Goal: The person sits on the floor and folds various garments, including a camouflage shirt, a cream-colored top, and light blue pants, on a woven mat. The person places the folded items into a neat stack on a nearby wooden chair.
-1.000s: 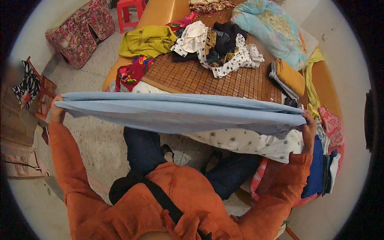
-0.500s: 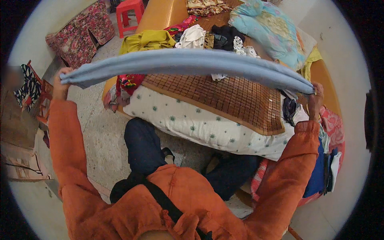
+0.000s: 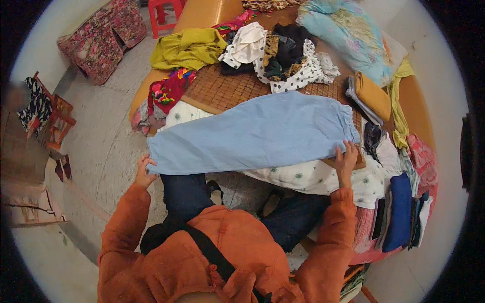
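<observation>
Light-blue trousers [image 3: 242, 136], folded lengthwise, lie across the bed in front of me. Their wide waist end is to the right, and the narrow leg end reaches past the bed's near edge over my lap. My left hand [image 3: 145, 172] is closed on the near corner of the leg end. At the near corner of the waistband, my right hand [image 3: 346, 160] touches the cloth with its fingers apart. Under the trousers are a brown tile mat [image 3: 222, 88] and a white patterned bed cover [image 3: 288, 178], both partly hidden.
Loose clothes lie beyond: a yellow-green garment [image 3: 189, 48], a white dotted one [image 3: 298, 76] and a blue quilt [image 3: 348, 38]. Folded clothes [image 3: 399, 212] stand at the right, near a folded mustard garment [image 3: 373, 96]. A red stool [image 3: 164, 15] stands far left.
The trousers, stretched taut in the air between both hands before, have come down and spread flat on the bed. Both hands have moved nearer to me and closer together.
</observation>
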The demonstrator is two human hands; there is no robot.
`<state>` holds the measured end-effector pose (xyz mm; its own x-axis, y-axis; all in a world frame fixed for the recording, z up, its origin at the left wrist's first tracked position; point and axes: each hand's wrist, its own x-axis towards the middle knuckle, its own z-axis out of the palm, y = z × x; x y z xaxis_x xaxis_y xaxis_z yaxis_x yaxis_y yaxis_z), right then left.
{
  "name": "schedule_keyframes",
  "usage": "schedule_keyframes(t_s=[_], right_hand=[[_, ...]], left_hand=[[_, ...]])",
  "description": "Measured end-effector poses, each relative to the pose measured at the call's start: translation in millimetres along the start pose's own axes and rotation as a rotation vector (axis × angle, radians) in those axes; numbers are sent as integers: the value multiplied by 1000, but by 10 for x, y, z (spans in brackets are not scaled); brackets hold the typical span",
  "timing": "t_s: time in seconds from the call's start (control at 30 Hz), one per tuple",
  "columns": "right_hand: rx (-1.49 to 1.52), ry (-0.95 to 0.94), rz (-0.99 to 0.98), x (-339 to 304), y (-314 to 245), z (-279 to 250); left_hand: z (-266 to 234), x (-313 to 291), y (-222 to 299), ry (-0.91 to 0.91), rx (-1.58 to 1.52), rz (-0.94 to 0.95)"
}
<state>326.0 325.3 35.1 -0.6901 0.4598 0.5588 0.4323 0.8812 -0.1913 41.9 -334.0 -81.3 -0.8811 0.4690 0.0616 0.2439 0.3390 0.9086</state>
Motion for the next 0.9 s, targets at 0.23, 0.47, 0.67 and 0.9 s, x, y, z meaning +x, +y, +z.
schedule_keyframes(t_s=[0.23, 0.47, 0.67, 0.9], right_hand=[[-176, -415, -3, -36, -1325, 524], [43, -201, 67, 56, -1538, 616], [-105, -316, -65, -33, -1962, 764], [122, -285, -212, 44, -2526, 894]], left_hand=[[-60, 153, 255, 26, -851, -647], [-49, 279, 373, -81, -887, -782], [-147, 130, 621, 28, -852, -346], [-538, -55, 930, 91, -871, -229]])
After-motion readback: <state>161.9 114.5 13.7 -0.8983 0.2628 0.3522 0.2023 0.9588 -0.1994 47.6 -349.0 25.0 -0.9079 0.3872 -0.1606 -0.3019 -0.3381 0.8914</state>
